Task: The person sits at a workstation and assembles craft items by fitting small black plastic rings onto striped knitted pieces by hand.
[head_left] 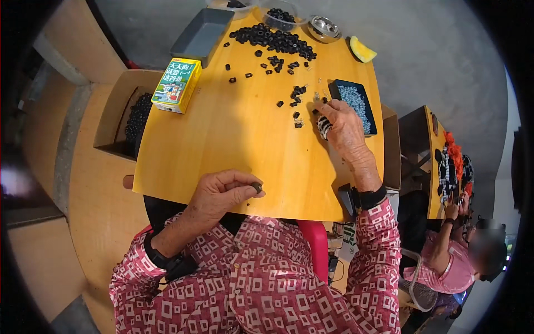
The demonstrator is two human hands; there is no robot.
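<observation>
A small, dark, blocky part sits pinched at the left hand's fingertips; a black-and-white striped piece shows beneath the right hand.

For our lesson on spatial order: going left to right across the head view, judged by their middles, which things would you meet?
Open cardboard box → green-and-yellow carton → left hand → pile of black pieces → shiny metal bowl → yellow wedge → orange-red material.

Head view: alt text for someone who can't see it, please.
A person's left hand pinches a small dark piece at a wooden table; the right hand partly covers a striped item beside a tray of pale bits. Loose black parts lie beyond.
</observation>
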